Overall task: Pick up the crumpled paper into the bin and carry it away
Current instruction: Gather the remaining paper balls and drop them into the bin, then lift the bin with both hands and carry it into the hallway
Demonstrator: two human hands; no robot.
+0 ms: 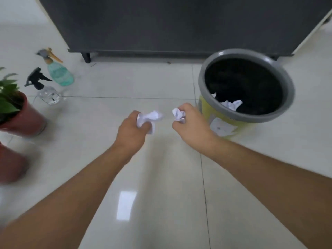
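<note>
Left hand (pixel 132 129) and right hand (pixel 190 121) each clench crumpled paper (pixel 150 116) — fingers hidden — beside the bin (pixel 247 87).

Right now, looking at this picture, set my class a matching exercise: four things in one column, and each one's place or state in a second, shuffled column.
Column one:
1. bin
2. left hand
3. green spray bottle
4. potted plant

Column two:
a. stands far left, in a red pot
b. closed around crumpled paper
c. grey rim, black liner, paper already inside
d. stands on the floor beside a clear spray bottle

Pairs: 1-c, 2-b, 3-d, 4-a
</note>
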